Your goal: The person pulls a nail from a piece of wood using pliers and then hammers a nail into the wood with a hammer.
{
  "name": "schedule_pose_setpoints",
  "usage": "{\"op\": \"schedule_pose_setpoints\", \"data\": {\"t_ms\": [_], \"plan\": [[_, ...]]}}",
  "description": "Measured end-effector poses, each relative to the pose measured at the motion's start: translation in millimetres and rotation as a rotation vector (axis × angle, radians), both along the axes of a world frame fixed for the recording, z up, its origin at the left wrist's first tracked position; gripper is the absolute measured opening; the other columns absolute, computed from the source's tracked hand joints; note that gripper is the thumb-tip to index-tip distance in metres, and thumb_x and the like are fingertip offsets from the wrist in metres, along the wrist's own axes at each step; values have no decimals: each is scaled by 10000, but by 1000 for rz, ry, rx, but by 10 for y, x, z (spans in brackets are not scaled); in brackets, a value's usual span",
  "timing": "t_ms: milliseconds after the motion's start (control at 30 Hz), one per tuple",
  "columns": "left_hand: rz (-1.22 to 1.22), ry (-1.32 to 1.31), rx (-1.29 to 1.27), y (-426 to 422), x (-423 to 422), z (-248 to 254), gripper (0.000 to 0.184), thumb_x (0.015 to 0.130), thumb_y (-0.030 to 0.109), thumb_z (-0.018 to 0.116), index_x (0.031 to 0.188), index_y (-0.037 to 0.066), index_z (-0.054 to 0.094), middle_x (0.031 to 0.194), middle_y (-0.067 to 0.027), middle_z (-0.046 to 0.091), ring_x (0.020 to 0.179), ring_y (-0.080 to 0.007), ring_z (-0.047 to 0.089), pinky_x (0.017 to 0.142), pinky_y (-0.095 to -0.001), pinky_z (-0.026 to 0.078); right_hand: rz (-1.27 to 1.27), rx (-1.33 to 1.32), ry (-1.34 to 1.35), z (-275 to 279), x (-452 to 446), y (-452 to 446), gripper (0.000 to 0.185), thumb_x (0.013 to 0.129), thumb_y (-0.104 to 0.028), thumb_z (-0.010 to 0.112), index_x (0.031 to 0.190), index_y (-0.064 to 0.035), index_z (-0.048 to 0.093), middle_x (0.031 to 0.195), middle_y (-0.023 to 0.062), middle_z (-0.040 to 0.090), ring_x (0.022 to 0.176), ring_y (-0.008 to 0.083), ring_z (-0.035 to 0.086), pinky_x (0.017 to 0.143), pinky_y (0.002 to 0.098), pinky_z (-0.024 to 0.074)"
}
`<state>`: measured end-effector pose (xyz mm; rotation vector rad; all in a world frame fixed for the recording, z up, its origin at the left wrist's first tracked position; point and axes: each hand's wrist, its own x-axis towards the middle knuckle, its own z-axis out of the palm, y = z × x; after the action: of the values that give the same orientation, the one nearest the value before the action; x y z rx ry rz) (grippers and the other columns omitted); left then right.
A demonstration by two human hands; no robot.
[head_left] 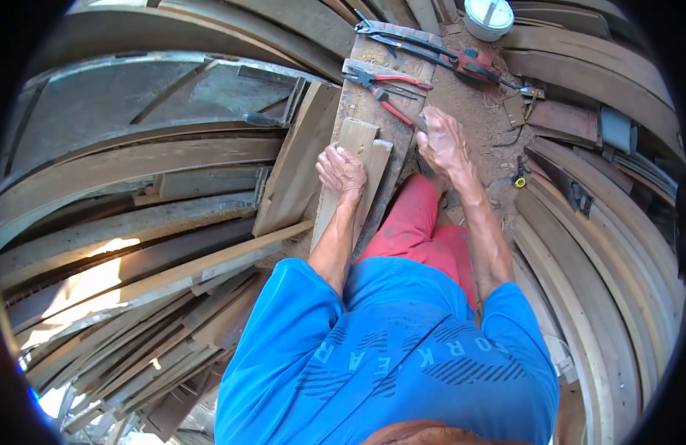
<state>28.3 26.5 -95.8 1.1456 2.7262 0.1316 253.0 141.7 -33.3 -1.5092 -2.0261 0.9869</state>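
My left hand (341, 170) presses down with bent fingers on a pale wooden board (356, 137), which lies beside a second narrow board (377, 159) on a worn wooden bench (369, 107). My right hand (444, 141) is closed at the bench's right edge, around a brownish piece that sticks out at its left; its kind is unclear. Just left of that hand lie pliers (364, 77) with red handles, one handle reaching almost to my fingers. Farther up the bench is a long dark tool (410, 44), perhaps pincers.
A red power tool (476, 65) lies at the bench's far right, near a white lidded bucket (489, 16). A yellow tape measure (520, 182) is on the dusty floor. Stacked planks (135, 170) line the left, and more curved planks (595, 245) stand at the right.
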Motion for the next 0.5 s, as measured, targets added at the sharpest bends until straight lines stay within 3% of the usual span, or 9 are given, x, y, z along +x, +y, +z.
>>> {"op": "schedule_pose_setpoints", "data": {"t_ms": [100, 233, 267, 367, 500], "plan": [[2, 17, -20, 9, -2, -8, 325, 1029, 319, 514, 1279, 135, 611, 1245, -158, 628, 1177, -388, 577, 980, -564, 468, -132, -125, 126, 86, 168, -214, 191, 888, -161, 667, 975, 4, 623, 838, 244, 635, 864, 512, 644, 792, 525, 529], [-19, 45, -40, -10, -48, -81, 336, 1037, 324, 499, 1287, 128, 607, 1251, -172, 634, 1173, -399, 584, 977, -574, 473, -303, -240, 254, 186, 359, -334, 217, 908, -183, 687, 986, 19, 669, 855, 238, 685, 836, 430, 696, 770, 498, 517], [-27, 49, -33, -20, -51, -90, 341, 1051, 325, 481, 1300, 126, 602, 1247, -183, 632, 1177, -403, 583, 974, -575, 475, -346, -284, 254, 225, 400, -326, 247, 929, -208, 707, 1016, 23, 693, 850, 220, 698, 796, 350, 708, 748, 473, 526], [-63, 67, -4, -21, -53, -106, 343, 1064, 327, 464, 1310, 126, 593, 1231, -191, 633, 1173, -410, 583, 971, -573, 478, -507, -240, 274, 338, 503, -318, 248, 947, -217, 694, 935, 29, 662, 775, 253, 674, 747, 452, 696, 680, 518, 509], [-82, 89, 1, -17, -109, -169, 348, 1078, 345, 449, 1295, 113, 590, 1216, -204, 632, 1159, -421, 597, 956, -572, 492, -669, -189, 380, 494, 632, -375, 283, 966, -254, 710, 933, 23, 662, 731, 247, 662, 692, 427, 689, 646, 506, 495]]}}
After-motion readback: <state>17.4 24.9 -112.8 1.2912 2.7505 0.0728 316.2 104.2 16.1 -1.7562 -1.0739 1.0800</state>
